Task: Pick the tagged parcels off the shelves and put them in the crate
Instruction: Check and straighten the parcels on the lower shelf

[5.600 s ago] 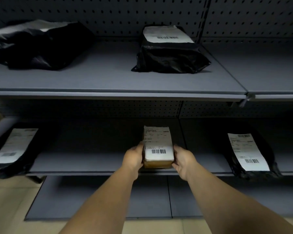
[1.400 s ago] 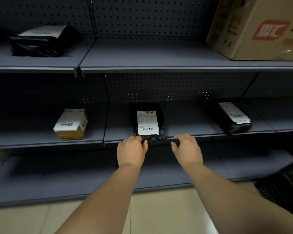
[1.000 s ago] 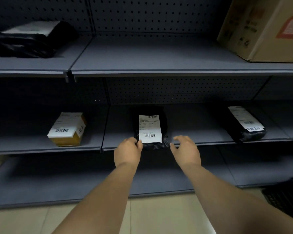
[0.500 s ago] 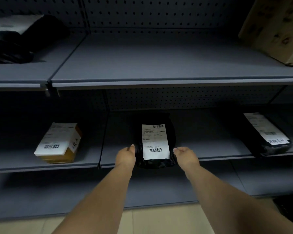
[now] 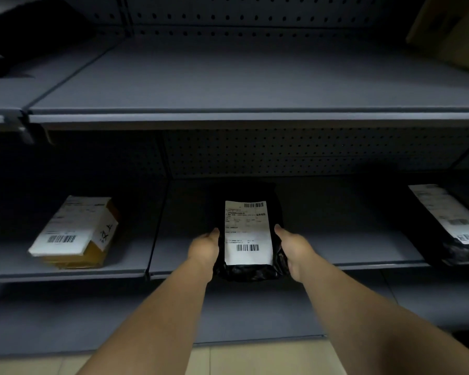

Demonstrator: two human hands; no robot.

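Grip, left: the left hand (image 5: 204, 247) clasps the left edge of the black plastic mailer bag (image 5: 251, 269), thumb on top by the label, fingers curled under and hidden.
Grip, right: the right hand (image 5: 293, 249) clasps the right edge of the same bag in the same manner.
Parcel held: black plastic mailer bag with a white rectangular shipping label (image 5: 247, 234), barcodes at its top and near its bottom; the bag's near end overhangs the front lip of the grey metal middle shelf (image 5: 349, 247).
Parcel at 9 o'clock: a brown cardboard box with a white label (image 5: 77, 231), lying tilted on the neighbouring shelf bay, well apart from the hands.
Parcel at 3 o'clock: a second black mailer bag with a white label (image 5: 455, 226), at the frame's edge, partly cut off.
Upper shelf: a grey metal board (image 5: 228, 85) before a perforated back panel (image 5: 255, 20); a dark bag (image 5: 25, 36) at 10 o'clock and a cardboard carton (image 5: 455, 28) at 2 o'clock, both blurred.
Floor: pale tiles (image 5: 255, 358) at 6 o'clock.
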